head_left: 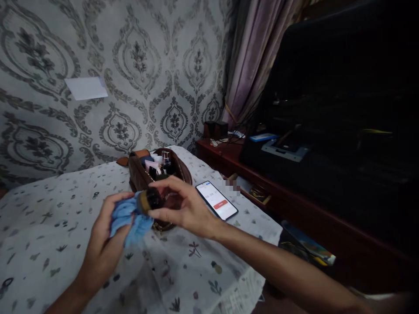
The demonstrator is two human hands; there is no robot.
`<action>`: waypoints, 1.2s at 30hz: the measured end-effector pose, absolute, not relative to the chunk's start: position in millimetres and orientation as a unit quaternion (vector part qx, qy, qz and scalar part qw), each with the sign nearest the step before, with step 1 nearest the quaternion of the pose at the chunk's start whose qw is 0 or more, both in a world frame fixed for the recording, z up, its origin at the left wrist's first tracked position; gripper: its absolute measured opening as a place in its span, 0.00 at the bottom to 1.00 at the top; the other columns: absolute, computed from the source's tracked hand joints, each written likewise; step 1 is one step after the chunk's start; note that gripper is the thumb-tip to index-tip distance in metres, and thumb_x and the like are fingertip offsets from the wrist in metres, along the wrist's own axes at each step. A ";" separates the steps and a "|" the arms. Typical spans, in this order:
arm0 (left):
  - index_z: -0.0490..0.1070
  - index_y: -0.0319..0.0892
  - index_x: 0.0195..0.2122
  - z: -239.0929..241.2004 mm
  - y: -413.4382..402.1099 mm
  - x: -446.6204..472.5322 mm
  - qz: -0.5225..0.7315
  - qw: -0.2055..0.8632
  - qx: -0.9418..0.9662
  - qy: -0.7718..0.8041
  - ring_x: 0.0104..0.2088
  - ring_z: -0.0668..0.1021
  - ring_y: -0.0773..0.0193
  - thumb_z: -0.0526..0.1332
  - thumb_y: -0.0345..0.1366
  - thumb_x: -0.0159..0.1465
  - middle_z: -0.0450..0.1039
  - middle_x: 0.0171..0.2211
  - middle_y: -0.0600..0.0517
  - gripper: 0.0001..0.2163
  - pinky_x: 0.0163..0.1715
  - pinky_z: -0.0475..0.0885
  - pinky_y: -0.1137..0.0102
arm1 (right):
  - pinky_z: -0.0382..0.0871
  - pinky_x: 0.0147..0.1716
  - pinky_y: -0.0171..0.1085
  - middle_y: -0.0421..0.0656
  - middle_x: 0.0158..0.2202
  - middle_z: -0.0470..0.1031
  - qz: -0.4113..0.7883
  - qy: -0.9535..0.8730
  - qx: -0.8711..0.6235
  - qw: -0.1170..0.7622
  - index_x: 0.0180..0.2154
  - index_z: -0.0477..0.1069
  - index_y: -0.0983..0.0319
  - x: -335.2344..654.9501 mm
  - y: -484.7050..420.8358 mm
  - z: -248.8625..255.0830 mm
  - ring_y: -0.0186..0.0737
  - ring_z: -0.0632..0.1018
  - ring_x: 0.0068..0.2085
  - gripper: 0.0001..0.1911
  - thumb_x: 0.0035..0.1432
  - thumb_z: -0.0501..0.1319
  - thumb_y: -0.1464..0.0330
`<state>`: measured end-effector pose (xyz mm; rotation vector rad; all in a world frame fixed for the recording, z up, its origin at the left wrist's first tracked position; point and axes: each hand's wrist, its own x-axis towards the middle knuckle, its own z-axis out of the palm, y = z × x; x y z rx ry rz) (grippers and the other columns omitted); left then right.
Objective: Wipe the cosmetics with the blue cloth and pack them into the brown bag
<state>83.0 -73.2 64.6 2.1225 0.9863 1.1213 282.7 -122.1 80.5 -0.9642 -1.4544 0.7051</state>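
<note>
In front of the bag, my left hand [104,237] is closed around a crumpled light-blue cloth [131,222]. The cloth lies against one end of a small round container [148,200] with a yellowish-brown band and a dark, shiny end. My right hand [188,207] grips the dark end between thumb and fingers. Motion blur hides whether it is a jar or a bottle. Just behind my hands, an open brown cosmetic bag [135,174] holds several items, among them a bottle with a shiny cap [166,156] and a pale pink tube [152,165].
A phone [214,196] with a lit timer screen lies right of the bag on the patterned bedsheet [59,209]. Beyond the bed's right edge stands a dark red desk [216,150] with a partly open drawer [257,194] and a large black screen [334,87]. A patterned wall rises behind.
</note>
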 end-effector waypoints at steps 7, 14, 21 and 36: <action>0.72 0.40 0.49 61.8 -62.6 120.2 0.339 -0.104 0.922 0.153 0.49 0.75 0.51 0.50 0.21 0.59 0.74 0.48 0.42 0.20 0.41 0.75 0.62 | 0.73 0.40 0.38 0.44 0.45 0.70 0.185 -0.660 -0.500 0.530 0.51 0.70 0.62 325.0 -90.6 97.5 0.37 0.75 0.40 0.19 0.57 0.67 0.69; 0.75 0.37 0.48 52.3 -62.1 126.6 0.280 -0.234 0.924 0.115 0.56 0.74 0.49 0.50 0.20 0.62 0.77 0.49 0.41 0.19 0.42 0.77 0.62 | 0.69 0.41 0.39 0.44 0.43 0.67 0.094 -0.763 -0.557 0.314 0.51 0.69 0.63 333.5 -79.9 101.1 0.37 0.72 0.39 0.18 0.59 0.64 0.74; 0.75 0.36 0.50 46.3 -59.0 121.0 0.294 -0.225 0.923 0.105 0.56 0.74 0.49 0.50 0.22 0.66 0.78 0.50 0.41 0.18 0.40 0.75 0.62 | 0.67 0.37 0.37 0.46 0.41 0.72 0.059 -0.786 -0.591 0.170 0.47 0.72 0.65 335.0 -66.3 110.9 0.42 0.75 0.39 0.17 0.56 0.68 0.70; 0.75 0.36 0.50 46.5 -58.7 120.2 0.294 -0.220 0.923 0.109 0.56 0.74 0.50 0.48 0.19 0.65 0.78 0.50 0.43 0.20 0.38 0.74 0.63 | 0.75 0.41 0.42 0.54 0.42 0.82 -0.001 -0.804 -0.582 -0.124 0.43 0.78 0.67 302.7 -55.5 123.5 0.53 0.82 0.45 0.10 0.62 0.60 0.73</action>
